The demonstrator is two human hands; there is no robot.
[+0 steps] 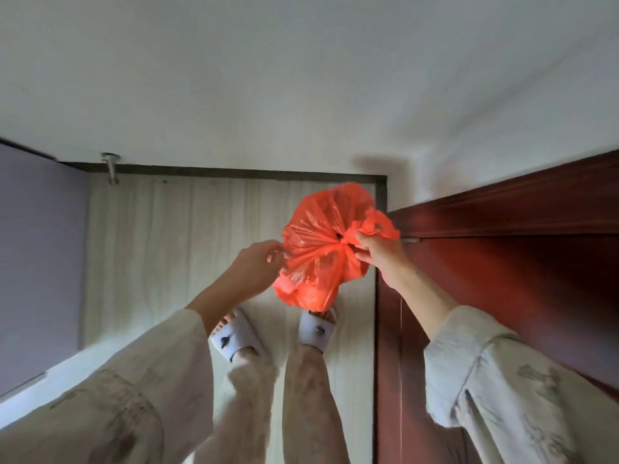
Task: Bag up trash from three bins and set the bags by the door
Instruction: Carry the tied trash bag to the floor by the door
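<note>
Head view, over the floor: we see an orange bag (318, 249) held up in the air above the pale wood floor (167, 236), its neck gathered into a knot.
Right hand: our right hand (378, 252) grips the bag's twisted handles, fingers curled round the plastic by the knot.
Left hand: our left hand (259, 259) pinches the bag's left edge between fingertips and thumb.
Bag position: it hangs between both hands, above our feet in pale slippers (234, 336), just beside the dark red door (502, 262) on the right.
Surroundings: a white wall (301, 78) rises ahead; a metal door stopper (111, 167) sits at its base, well apart from the bag.
Sleeves: loose pale sleeves (502, 380) cover both forearms.
</note>
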